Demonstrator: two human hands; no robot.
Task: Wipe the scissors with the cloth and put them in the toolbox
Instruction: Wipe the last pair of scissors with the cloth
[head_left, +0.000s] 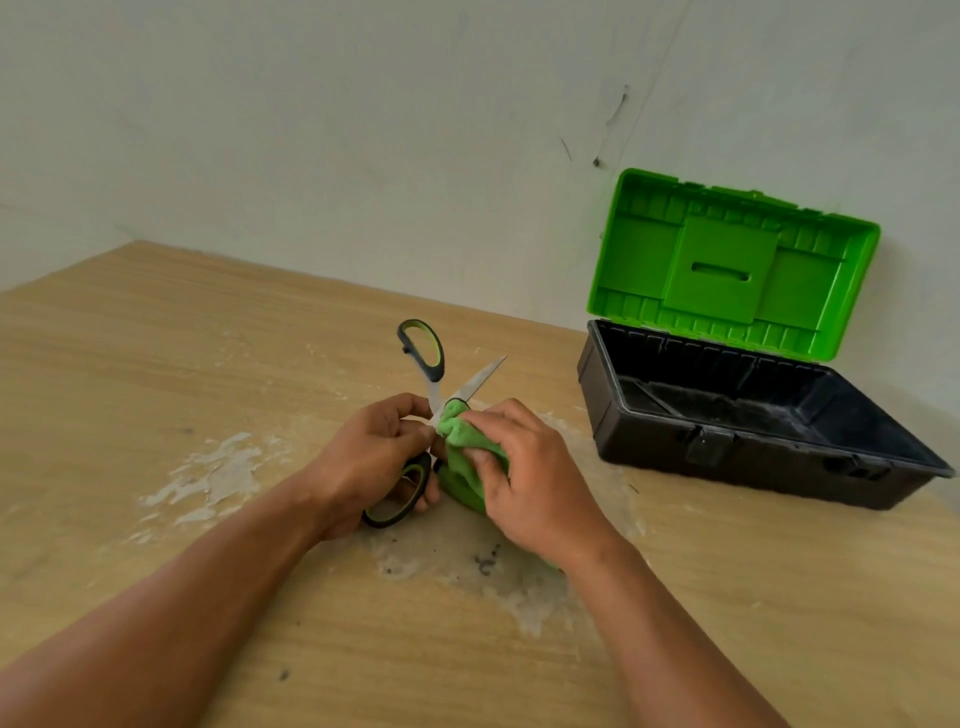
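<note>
The scissors (423, 358) have grey-and-green handles and steel blades, and they are spread wide open above the table. My left hand (371, 457) grips their lower handle loop and pinches near the pivot. One blade tip points up and right, and the other handle loop sticks up at the top. My right hand (524, 467) holds the green cloth (460, 467) bunched against the scissors' pivot. The toolbox (727, 431) stands at the right, black-bodied, with its green lid (727, 265) raised against the wall.
The wooden table (208, 353) has white flaky patches left of my hands and a worn grey stain with dark specks just in front of them. A pale wall runs close behind the table and the toolbox.
</note>
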